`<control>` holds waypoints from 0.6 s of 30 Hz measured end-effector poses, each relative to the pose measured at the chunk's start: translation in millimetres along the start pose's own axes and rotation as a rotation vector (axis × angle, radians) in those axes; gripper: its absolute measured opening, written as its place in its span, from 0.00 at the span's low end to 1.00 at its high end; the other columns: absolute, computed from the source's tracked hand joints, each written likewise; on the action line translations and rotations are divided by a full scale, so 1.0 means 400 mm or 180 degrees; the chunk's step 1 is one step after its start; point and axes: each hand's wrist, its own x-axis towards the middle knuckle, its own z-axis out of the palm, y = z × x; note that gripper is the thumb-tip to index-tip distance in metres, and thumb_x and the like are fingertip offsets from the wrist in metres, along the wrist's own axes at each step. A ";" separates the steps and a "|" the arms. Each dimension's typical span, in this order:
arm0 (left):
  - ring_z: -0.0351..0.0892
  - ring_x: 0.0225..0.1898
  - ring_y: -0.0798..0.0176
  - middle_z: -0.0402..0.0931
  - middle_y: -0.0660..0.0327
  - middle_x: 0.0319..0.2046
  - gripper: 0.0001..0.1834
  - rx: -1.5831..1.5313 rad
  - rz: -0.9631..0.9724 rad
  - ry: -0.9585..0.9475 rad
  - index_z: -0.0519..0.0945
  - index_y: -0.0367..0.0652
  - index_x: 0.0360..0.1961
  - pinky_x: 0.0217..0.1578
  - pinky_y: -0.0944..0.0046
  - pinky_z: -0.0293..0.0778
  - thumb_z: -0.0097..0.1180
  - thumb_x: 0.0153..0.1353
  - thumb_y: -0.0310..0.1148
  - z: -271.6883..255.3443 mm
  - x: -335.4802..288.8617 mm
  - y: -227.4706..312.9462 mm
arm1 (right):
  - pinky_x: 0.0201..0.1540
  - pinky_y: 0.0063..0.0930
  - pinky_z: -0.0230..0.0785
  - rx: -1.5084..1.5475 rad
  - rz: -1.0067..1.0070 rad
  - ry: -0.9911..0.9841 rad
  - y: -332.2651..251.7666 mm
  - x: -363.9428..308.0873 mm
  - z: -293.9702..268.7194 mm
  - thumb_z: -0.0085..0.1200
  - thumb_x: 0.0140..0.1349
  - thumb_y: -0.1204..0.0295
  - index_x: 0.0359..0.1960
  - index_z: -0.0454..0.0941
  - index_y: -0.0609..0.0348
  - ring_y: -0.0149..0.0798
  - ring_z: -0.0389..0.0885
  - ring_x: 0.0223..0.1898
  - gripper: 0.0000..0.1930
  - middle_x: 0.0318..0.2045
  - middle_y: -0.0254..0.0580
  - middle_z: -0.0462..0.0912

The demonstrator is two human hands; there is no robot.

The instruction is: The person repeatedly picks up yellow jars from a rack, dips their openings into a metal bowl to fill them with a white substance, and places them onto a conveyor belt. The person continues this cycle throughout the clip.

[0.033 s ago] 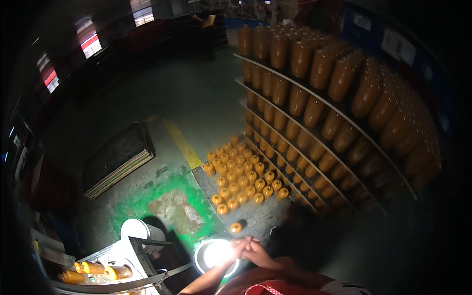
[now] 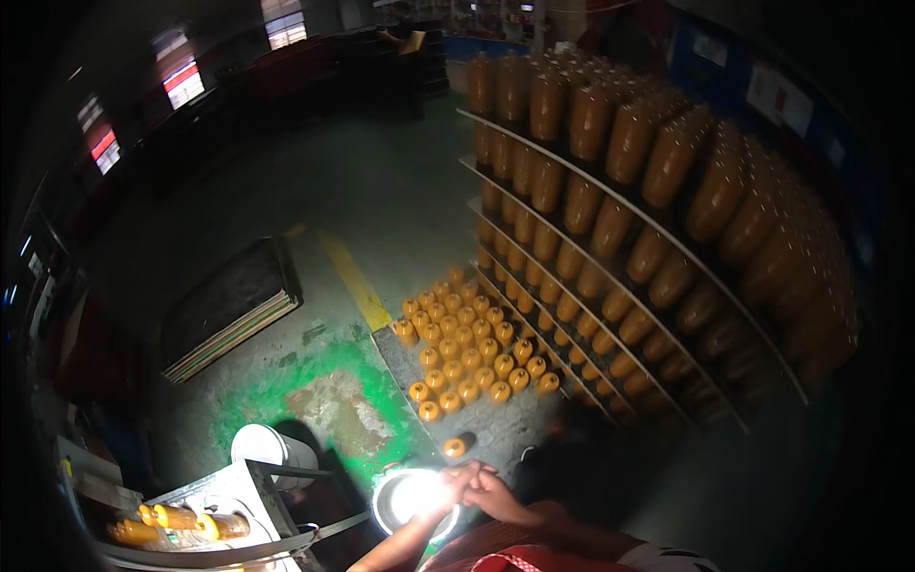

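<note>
My left hand (image 2: 457, 480) and my right hand (image 2: 492, 493) are clasped together in front of my body. Their fingers are closed over each other, and whatever lies between them, if anything, is hidden. Beneath and beside my left wrist is a round, pale basin (image 2: 387, 505), its inside washed out by glare. A single orange-yellow bottle (image 2: 455, 447) stands on the floor just beyond my hands. Farther off, a group of similar bottles (image 2: 472, 359) stands in rows on the grey floor.
On the right rises a tall stack of bottles (image 2: 624, 138) layered on thin boards (image 2: 610, 186). Several bottles lie on a bright worktop (image 2: 222, 526) at lower left, beside a white bucket (image 2: 262, 446). Flat panels (image 2: 233, 310) are piled on the floor at left.
The view has shifted very slightly. My hands stay clasped, and the bottles have not visibly moved.
</note>
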 end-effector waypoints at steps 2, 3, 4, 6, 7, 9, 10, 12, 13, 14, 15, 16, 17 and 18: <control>0.74 0.23 0.68 0.83 0.54 0.32 0.26 -0.0101 -0.0128 0.0397 0.77 0.35 0.18 0.27 0.69 0.70 0.44 0.74 0.38 0.018 0.037 0.057 | 0.35 0.22 0.71 -0.0214 0.0222 -0.0336 -0.033 0.062 -0.047 0.55 0.61 0.81 0.51 0.73 0.61 0.26 0.74 0.36 0.16 0.38 0.31 0.74; 0.72 0.21 0.69 0.82 0.54 0.27 0.27 -0.0176 -0.0205 0.0609 0.77 0.34 0.18 0.24 0.69 0.68 0.44 0.74 0.38 0.029 0.055 0.084 | 0.35 0.22 0.71 -0.0243 0.0342 -0.0426 -0.053 0.089 -0.064 0.55 0.61 0.80 0.52 0.73 0.61 0.26 0.74 0.36 0.16 0.38 0.30 0.74; 0.71 0.20 0.68 0.79 0.56 0.20 0.28 -0.0323 -0.0304 0.0845 0.77 0.34 0.18 0.25 0.68 0.69 0.44 0.74 0.39 0.044 0.071 0.106 | 0.35 0.22 0.71 -0.0275 0.0469 -0.0508 -0.075 0.111 -0.081 0.54 0.61 0.80 0.52 0.73 0.61 0.26 0.74 0.35 0.17 0.38 0.30 0.74; 0.72 0.19 0.67 0.78 0.56 0.19 0.28 -0.0312 0.0112 0.1030 0.76 0.35 0.16 0.23 0.68 0.69 0.44 0.74 0.38 0.064 0.103 0.138 | 0.30 0.23 0.66 -0.0343 0.0511 -0.0476 -0.112 0.147 -0.108 0.58 0.61 0.75 0.39 0.69 0.60 0.25 0.71 0.30 0.10 0.29 0.29 0.68; 0.72 0.19 0.67 0.78 0.56 0.19 0.28 -0.0274 0.0294 0.1129 0.76 0.34 0.16 0.22 0.68 0.69 0.43 0.74 0.37 0.074 0.117 0.145 | 0.29 0.24 0.65 -0.0493 0.0413 -0.0533 -0.128 0.159 -0.120 0.59 0.61 0.74 0.36 0.69 0.60 0.25 0.70 0.28 0.10 0.26 0.29 0.67; 0.74 0.20 0.65 0.78 0.54 0.20 0.29 -0.0212 0.0103 0.1276 0.77 0.34 0.15 0.23 0.67 0.70 0.42 0.74 0.37 0.079 0.130 0.145 | 0.27 0.25 0.64 -0.0789 0.0499 -0.0652 -0.147 0.181 -0.137 0.59 0.60 0.73 0.32 0.68 0.60 0.26 0.69 0.26 0.10 0.24 0.29 0.66; 0.74 0.21 0.65 0.78 0.54 0.20 0.29 -0.0253 0.0141 0.1283 0.77 0.34 0.15 0.24 0.67 0.71 0.42 0.74 0.37 0.077 0.140 0.139 | 0.27 0.25 0.64 -0.0701 0.0528 -0.0689 -0.150 0.193 -0.142 0.59 0.60 0.73 0.32 0.68 0.60 0.26 0.69 0.26 0.10 0.24 0.29 0.67; 0.75 0.22 0.65 0.80 0.53 0.23 0.29 -0.0151 0.0267 0.1234 0.77 0.35 0.15 0.24 0.68 0.72 0.43 0.74 0.38 0.062 0.146 0.115 | 0.28 0.24 0.65 -0.1078 0.0646 -0.0675 -0.141 0.203 -0.145 0.58 0.61 0.72 0.40 0.70 0.60 0.26 0.70 0.28 0.10 0.26 0.30 0.70; 0.76 0.22 0.66 0.80 0.52 0.24 0.30 -0.0079 0.0388 0.1186 0.77 0.35 0.15 0.25 0.68 0.72 0.43 0.75 0.39 0.048 0.142 0.095 | 0.28 0.24 0.66 -0.0909 0.0482 -0.0758 -0.130 0.204 -0.142 0.58 0.61 0.72 0.43 0.72 0.61 0.26 0.71 0.28 0.12 0.28 0.30 0.71; 0.76 0.22 0.66 0.81 0.52 0.25 0.30 -0.0006 0.0439 0.1149 0.77 0.35 0.15 0.25 0.68 0.72 0.43 0.75 0.39 0.032 0.142 0.073 | 0.30 0.23 0.67 -0.0922 0.0477 -0.0779 -0.116 0.203 -0.133 0.58 0.61 0.72 0.50 0.72 0.61 0.26 0.72 0.30 0.16 0.30 0.30 0.73; 0.76 0.22 0.66 0.82 0.52 0.28 0.30 0.0041 0.0510 0.1079 0.78 0.34 0.16 0.25 0.68 0.72 0.43 0.75 0.39 0.011 0.134 0.043 | 0.31 0.22 0.68 -0.0946 0.0496 -0.0790 -0.097 0.201 -0.122 0.58 0.62 0.72 0.56 0.72 0.61 0.25 0.73 0.32 0.20 0.33 0.31 0.75; 0.76 0.21 0.66 0.83 0.51 0.30 0.29 0.0014 0.0480 0.1024 0.78 0.34 0.17 0.25 0.68 0.72 0.42 0.75 0.40 -0.011 0.127 0.008 | 0.31 0.21 0.68 -0.1099 0.0559 -0.0779 -0.075 0.191 -0.111 0.58 0.63 0.71 0.56 0.72 0.60 0.25 0.73 0.32 0.20 0.33 0.31 0.75; 0.78 0.27 0.65 0.83 0.53 0.33 0.27 -0.0159 0.0301 0.0867 0.81 0.34 0.24 0.33 0.67 0.74 0.42 0.75 0.42 -0.040 0.110 -0.033 | 0.34 0.22 0.69 -0.1066 0.0484 -0.0884 -0.051 0.186 -0.103 0.58 0.63 0.72 0.58 0.71 0.60 0.25 0.73 0.35 0.22 0.36 0.31 0.75; 0.78 0.31 0.65 0.83 0.55 0.33 0.25 0.0121 0.0348 0.0872 0.82 0.33 0.31 0.38 0.66 0.73 0.42 0.75 0.43 -0.073 0.098 -0.071 | 0.35 0.22 0.70 -0.0626 0.0676 -0.0703 -0.021 0.175 -0.081 0.58 0.63 0.72 0.58 0.71 0.60 0.24 0.73 0.37 0.21 0.38 0.30 0.76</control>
